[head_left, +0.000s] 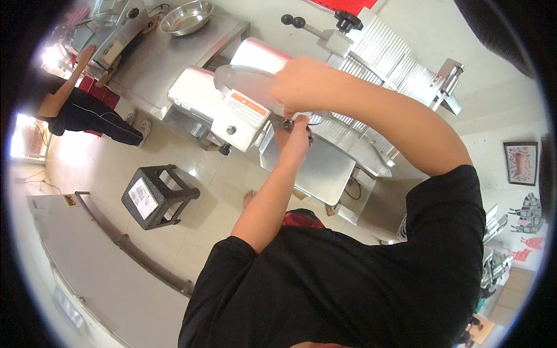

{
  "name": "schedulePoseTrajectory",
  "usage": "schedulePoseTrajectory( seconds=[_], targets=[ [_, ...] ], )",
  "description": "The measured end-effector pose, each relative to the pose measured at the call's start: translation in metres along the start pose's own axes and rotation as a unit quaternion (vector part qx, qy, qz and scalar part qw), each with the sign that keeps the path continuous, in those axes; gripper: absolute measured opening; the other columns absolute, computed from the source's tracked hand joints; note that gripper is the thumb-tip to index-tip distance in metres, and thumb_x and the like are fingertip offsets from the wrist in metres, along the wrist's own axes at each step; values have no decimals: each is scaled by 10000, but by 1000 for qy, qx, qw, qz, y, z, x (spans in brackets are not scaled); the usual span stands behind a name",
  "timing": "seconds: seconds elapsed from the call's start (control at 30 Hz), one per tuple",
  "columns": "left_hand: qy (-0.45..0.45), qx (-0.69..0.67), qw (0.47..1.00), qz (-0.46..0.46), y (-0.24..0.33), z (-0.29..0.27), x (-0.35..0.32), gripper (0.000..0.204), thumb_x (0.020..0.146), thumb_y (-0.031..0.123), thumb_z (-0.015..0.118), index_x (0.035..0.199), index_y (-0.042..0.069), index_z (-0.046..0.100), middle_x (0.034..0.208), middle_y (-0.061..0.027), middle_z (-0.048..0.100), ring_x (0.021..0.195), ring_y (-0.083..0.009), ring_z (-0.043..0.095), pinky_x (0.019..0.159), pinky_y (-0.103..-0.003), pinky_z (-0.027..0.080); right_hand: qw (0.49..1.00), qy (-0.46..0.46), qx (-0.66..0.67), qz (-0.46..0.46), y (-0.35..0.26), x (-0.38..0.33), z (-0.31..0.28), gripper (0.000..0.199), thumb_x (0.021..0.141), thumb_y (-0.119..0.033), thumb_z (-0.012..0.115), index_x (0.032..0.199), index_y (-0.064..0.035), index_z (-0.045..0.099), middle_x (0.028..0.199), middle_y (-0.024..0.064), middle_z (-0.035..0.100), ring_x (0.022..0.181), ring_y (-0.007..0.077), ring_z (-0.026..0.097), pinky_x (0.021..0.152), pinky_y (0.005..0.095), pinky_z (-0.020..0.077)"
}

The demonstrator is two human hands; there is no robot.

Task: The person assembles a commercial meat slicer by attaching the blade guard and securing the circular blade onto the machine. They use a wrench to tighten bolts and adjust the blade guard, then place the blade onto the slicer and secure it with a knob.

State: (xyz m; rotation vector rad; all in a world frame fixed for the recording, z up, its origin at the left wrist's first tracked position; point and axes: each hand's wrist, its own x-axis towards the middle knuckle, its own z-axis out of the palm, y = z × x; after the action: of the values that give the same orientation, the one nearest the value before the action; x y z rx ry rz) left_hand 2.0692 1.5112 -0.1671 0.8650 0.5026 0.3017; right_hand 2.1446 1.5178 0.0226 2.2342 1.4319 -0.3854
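A white meat slicer (200,93) with a large round blade (243,80) stands in front of me. My right hand (299,84) is closed over the blade's right side, its fingers mostly hidden from above. Just below it, my left hand (299,138) is closed at a small dark metal fitting (288,124) near the blade's lower edge. What either hand grips is too covered to make out. A flat metal tray (325,177) lies under my left hand. The ribbed metal carriage (391,49) of the slicer reaches up to the right, with a black knob (348,21) on top.
A steel table (168,61) with a metal bowl (187,17) adjoins on the left. Beyond it, another person (87,107) is at a second machine (119,35). A black stool (156,194) stands on the floor. A long grey cabinet (87,255) lies lower left.
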Motion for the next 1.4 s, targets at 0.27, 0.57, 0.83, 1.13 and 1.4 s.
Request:
schedulePoseTrajectory(
  seconds=[0.27, 0.57, 0.83, 1.13, 1.4],
  targets=[
    [-50, 13, 996, -78, -16, -12, 5, 247, 878, 191, 707, 1076, 114, 581, 874, 20, 553, 727, -72, 502, 610, -248, 406, 989, 40, 121, 77, 11, -38, 41, 420, 849, -509, 698, 831, -97, 777, 743, 143, 707, 733, 350, 698, 644, 457, 550],
    [-4, 76, 990, -121, -15, -24, 19, 234, 981, 399, 612, 966, 166, 601, 741, 40, 481, 662, -99, 440, 581, -302, 368, 960, 185, 172, 121, 2, -66, 78, 486, 811, -551, 713, 822, -68, 759, 777, 176, 716, 752, 339, 718, 610, 452, 564],
    [-353, 67, 927, -109, -19, -74, 43, 422, 971, 313, 626, 1259, 19, 532, 1218, -123, 609, 1127, -227, 604, 959, -371, 516, 748, 412, 484, 194, -94, -149, 157, 245, 793, -330, 763, 904, -118, 707, 803, 105, 712, 794, 332, 697, 683, 467, 530],
    [-416, 173, 857, -250, -28, -115, 59, 344, 1043, 355, 557, 1159, 33, 523, 1109, -108, 597, 984, -219, 622, 804, -330, 560, 617, 509, 473, 370, -199, -35, 277, 312, 976, -213, 534, 1249, -62, 520, 1120, 251, 610, 990, 429, 631, 807, 519, 498],
    [-454, 218, 789, -351, -1, -153, 74, 271, 1075, 307, 488, 1109, 40, 515, 1275, -200, 628, 1173, -278, 633, 838, -343, 564, 544, 346, 610, 461, -265, 38, 250, 298, 1008, -227, 509, 1198, -3, 560, 1011, 277, 644, 963, 463, 622, 826, 532, 470]
  ],
)
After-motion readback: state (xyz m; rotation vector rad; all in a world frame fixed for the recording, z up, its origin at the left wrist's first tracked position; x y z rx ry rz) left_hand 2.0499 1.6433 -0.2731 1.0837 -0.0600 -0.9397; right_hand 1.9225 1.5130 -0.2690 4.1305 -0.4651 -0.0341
